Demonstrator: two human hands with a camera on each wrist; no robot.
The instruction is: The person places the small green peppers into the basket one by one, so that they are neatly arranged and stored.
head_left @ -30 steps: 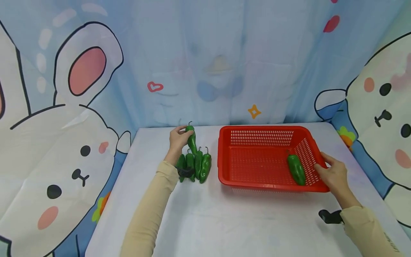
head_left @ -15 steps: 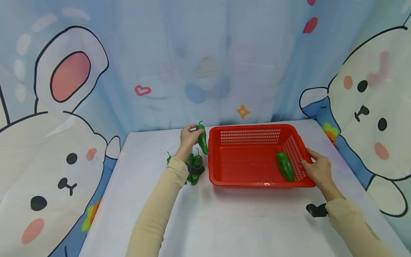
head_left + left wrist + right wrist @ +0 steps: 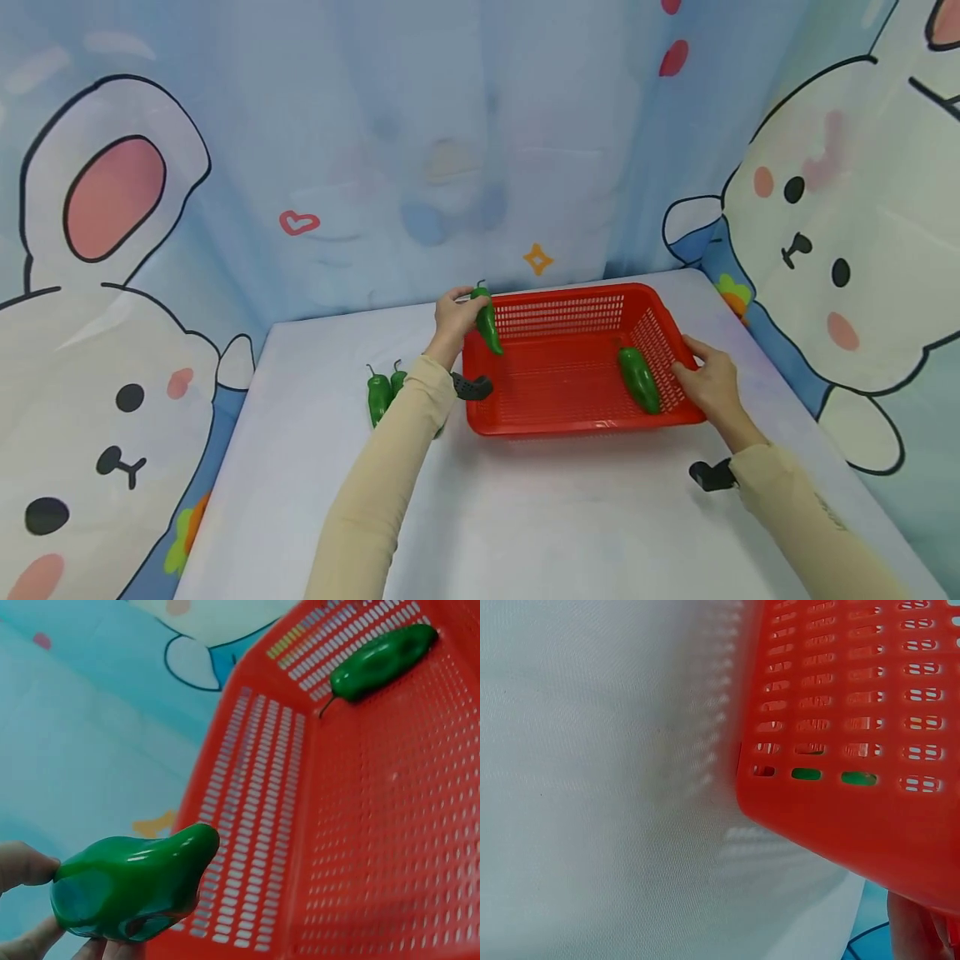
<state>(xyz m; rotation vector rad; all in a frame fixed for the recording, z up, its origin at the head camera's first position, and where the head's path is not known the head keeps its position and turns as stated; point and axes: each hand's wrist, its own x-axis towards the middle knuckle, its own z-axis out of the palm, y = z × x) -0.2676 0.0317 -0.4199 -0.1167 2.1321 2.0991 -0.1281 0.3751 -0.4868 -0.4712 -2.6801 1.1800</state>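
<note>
Cartoon curtains [image 3: 427,117] are hanging beyond a white table [image 3: 540,517]. Fingers of the left hand [image 3: 453,321] are pinching a pepper [image 3: 489,325] at ten o'clock of the basket [image 3: 555,427]; those of the right hand [image 3: 711,380] are gripping its three o'clock rim. Another pepper [image 3: 639,382] is lying inside.

The basket [image 3: 585,429] stands on the worktop [image 3: 555,525], right of the loose peppers [image 3: 378,394], with the backdrop [image 3: 442,108] behind. One pepper [image 3: 639,380] lies inside, near the right wall. Another pepper [image 3: 488,322], in the left hand [image 3: 455,317], is at the basket's back left corner; the right hand [image 3: 711,379] is at its right rim.
</note>
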